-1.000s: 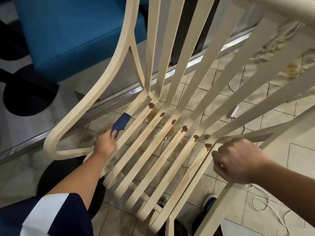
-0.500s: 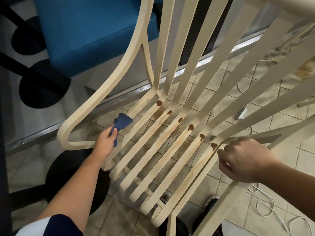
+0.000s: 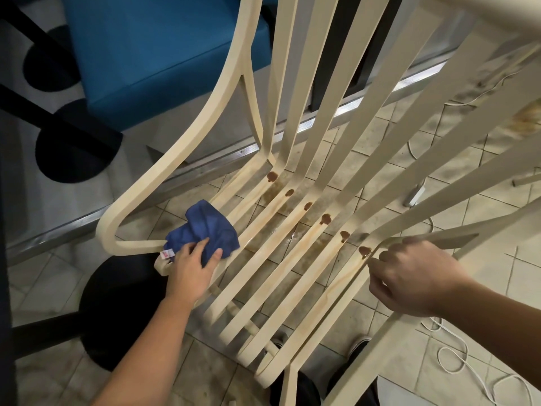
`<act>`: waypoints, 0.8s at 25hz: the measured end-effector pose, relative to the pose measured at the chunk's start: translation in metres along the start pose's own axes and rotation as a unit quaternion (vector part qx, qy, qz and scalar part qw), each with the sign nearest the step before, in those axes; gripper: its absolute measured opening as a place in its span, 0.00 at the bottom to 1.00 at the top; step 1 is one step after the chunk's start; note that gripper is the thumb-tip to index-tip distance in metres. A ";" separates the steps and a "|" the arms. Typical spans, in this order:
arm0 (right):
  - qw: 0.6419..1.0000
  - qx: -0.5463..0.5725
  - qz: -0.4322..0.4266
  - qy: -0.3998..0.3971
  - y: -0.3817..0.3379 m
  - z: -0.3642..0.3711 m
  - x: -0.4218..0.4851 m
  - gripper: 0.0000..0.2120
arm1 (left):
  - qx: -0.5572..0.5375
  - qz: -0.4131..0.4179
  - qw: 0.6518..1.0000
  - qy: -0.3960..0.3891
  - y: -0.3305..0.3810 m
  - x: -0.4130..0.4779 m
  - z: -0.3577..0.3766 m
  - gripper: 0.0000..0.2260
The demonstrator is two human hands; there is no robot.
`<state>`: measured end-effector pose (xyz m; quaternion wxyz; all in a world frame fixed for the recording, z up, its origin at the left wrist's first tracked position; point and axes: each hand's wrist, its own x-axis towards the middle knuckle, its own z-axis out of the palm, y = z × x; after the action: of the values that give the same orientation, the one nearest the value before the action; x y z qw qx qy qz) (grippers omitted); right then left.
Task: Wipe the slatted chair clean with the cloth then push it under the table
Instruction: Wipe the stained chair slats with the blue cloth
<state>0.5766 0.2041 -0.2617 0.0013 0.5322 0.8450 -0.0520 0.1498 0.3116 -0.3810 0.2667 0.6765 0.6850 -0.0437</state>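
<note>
A cream slatted chair (image 3: 295, 235) fills the head view, its seat slats streaked brown, with dark rusty spots where seat meets back. My left hand (image 3: 191, 269) presses a crumpled blue cloth (image 3: 206, 227) onto the leftmost seat slats near the curved left armrest. A small white tag hangs from the cloth's lower left edge. My right hand (image 3: 415, 276) grips the chair's right armrest where it joins the seat, fingers curled around the rail.
A blue upholstered seat (image 3: 152, 51) stands behind the chair at upper left. Round black bases (image 3: 76, 142) and black legs lie left. A metal floor track (image 3: 205, 168) crosses the tiled floor. White cables (image 3: 456, 353) trail at right. My shoes (image 3: 358, 348) show below.
The cloth, earlier bunched upright in my left hand, now lies spread on the left seat slats under my fingers. The view has shifted slightly right. My right hand keeps its grip.
</note>
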 end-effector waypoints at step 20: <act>0.999 0.008 0.010 -0.044 0.001 0.008 -0.001 0.14 | 0.037 -0.152 0.980 -0.121 -0.010 0.049 0.007 0.27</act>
<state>0.5777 0.2024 -0.2698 0.0350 0.5376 0.8385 -0.0822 0.1454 0.3522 -0.4107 0.3124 0.5640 0.7402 -0.1908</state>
